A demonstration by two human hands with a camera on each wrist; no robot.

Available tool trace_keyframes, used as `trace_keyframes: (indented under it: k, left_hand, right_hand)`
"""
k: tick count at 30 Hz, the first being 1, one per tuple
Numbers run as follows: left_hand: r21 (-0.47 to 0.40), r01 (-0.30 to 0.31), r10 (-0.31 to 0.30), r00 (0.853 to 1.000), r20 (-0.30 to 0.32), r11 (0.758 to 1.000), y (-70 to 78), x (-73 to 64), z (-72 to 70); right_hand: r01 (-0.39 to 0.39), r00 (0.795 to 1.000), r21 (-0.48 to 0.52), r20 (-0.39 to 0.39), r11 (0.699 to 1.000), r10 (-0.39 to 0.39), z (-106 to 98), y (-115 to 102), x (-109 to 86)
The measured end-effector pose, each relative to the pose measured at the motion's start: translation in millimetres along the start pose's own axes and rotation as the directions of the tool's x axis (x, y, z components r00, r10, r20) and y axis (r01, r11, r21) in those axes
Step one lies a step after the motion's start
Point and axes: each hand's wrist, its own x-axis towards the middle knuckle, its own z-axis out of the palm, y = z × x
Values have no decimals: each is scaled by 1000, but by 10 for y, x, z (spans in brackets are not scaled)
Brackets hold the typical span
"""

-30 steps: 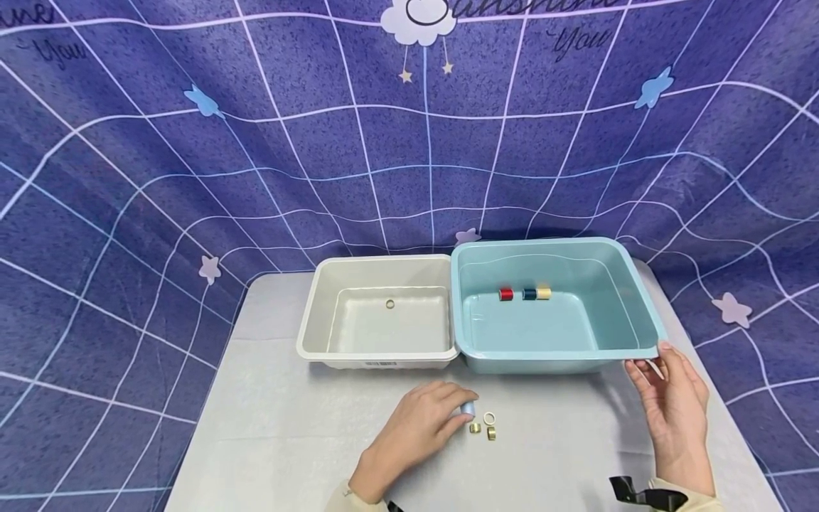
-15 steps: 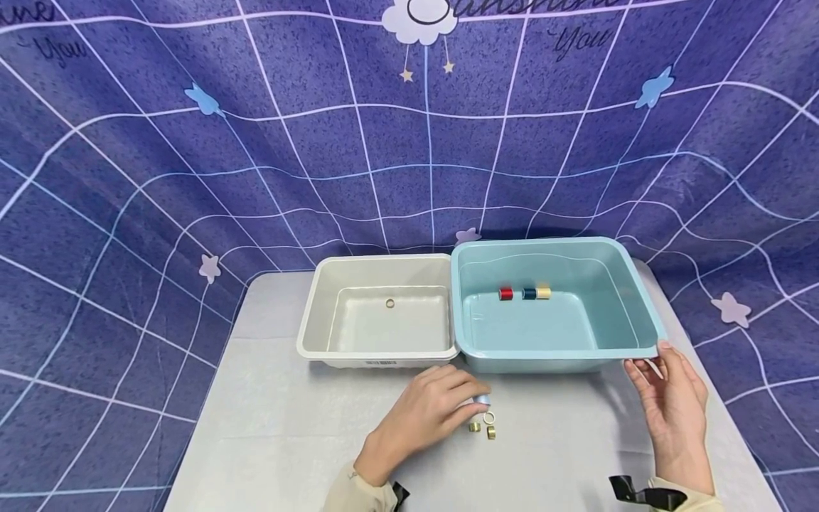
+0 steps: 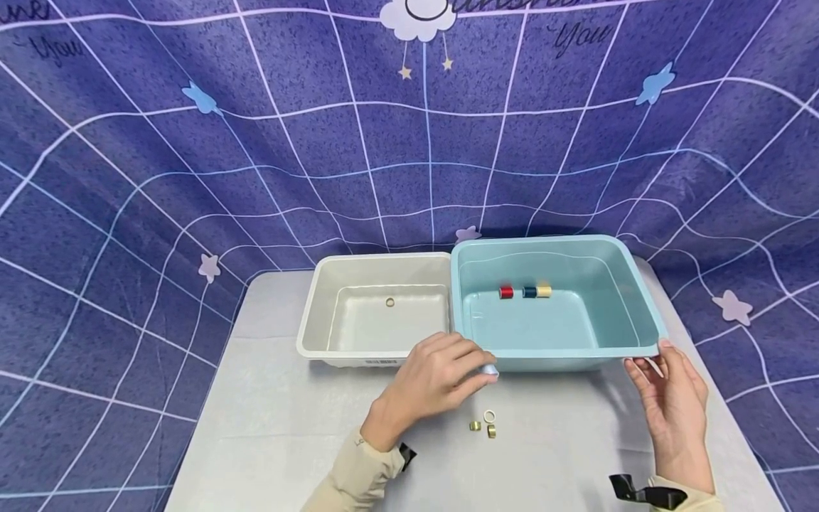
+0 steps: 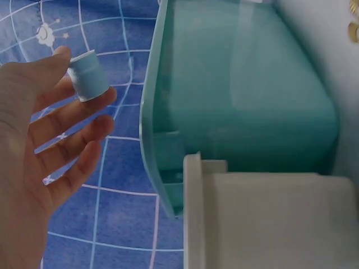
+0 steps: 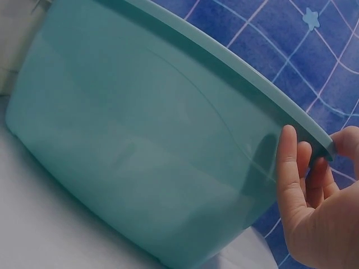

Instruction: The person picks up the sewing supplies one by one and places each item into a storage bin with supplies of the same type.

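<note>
My left hand (image 3: 438,375) pinches a light blue thread spool (image 4: 88,76) between thumb and fingertips, lifted just in front of the near rim of the blue-green basin (image 3: 557,353). At that basin's near right corner, my right hand (image 3: 675,405) holds the rim between thumb and fingers; the right wrist view shows the thumb over the rim (image 5: 263,84) and fingers beneath. Inside the basin lie a red spool (image 3: 506,292), a dark blue spool (image 3: 529,292) and a cream spool (image 3: 544,291). Several brass-coloured rings (image 3: 491,431) rest on the table below my left hand.
A white basin (image 3: 310,306) stands against the left side of the blue-green one, with one small ring (image 3: 390,302) inside. Both sit on a pale-covered table (image 3: 269,427). A purple patterned curtain (image 3: 288,163) hangs behind and along the sides.
My left hand has lifted the light blue spool off the table area by the rings and carried it forward to the basin's near rim. My right hand keeps its hold on the corner.
</note>
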Motion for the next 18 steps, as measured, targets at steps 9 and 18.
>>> trace_keyframes:
  k: [9,18]
  left_hand:
    - [156,-54,52,998,18,986,-131,252,-46]
    - [205,-81,73,996,43,976,-271,500,-56]
  right_hand:
    - [-1,1000,-2,1,1000,1,-6,1,-6]
    - [-4,1000,4,-10,1000,4,4,0,-1]
